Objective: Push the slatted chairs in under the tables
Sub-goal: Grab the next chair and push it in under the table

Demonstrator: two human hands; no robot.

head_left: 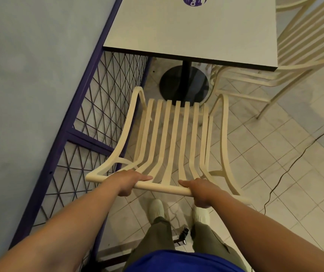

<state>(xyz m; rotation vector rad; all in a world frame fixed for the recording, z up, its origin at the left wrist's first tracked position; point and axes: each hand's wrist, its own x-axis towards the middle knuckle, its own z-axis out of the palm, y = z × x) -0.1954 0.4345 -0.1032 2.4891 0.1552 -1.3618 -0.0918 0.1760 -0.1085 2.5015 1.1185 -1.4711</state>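
A cream slatted chair (173, 138) stands in front of me, its seat pointing at a grey square table (196, 32). The seat's front edge lies just short of the table's near edge, over the black round base (184, 83). My left hand (126, 182) is wrapped around the top rail of the chair back, left of the middle. Further right on that rail, my right hand (200, 191) grips it too. A second cream slatted chair (294, 55) sits at the table's right side, partly under the top.
A purple metal fence with wire mesh (90, 118) runs close along the chair's left side, with a blue-grey wall behind it. A black cable (294, 163) lies across the tiled floor on the right. My feet (176, 211) stand just behind the chair.
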